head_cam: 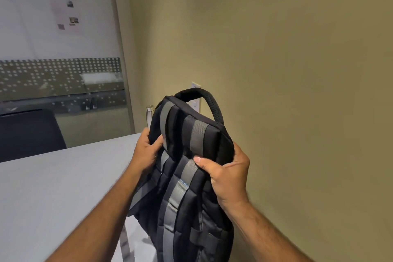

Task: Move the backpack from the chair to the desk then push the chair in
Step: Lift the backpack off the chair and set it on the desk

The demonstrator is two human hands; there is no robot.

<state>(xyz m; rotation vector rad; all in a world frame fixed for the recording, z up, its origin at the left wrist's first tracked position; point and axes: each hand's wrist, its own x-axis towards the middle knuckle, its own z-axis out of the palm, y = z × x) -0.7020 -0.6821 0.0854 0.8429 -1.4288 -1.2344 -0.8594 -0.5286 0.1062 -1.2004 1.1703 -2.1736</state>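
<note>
A black backpack (187, 198) with grey straps and a padded top handle is upright in front of me, its strap side facing me, over the right end of the light grey desk (53, 193). My left hand (146, 151) grips its upper left side. My right hand (227, 174) grips its upper right edge, thumb on a grey strap. Whether its bottom rests on the desk is hidden. The chair it came from is out of view.
A metal bottle (149, 115) stands behind the backpack near the wall corner. A dark chair back (29, 132) rises beyond the desk's far side. A glass partition (59, 70) is at left, a beige wall with an outlet (196, 85) at right.
</note>
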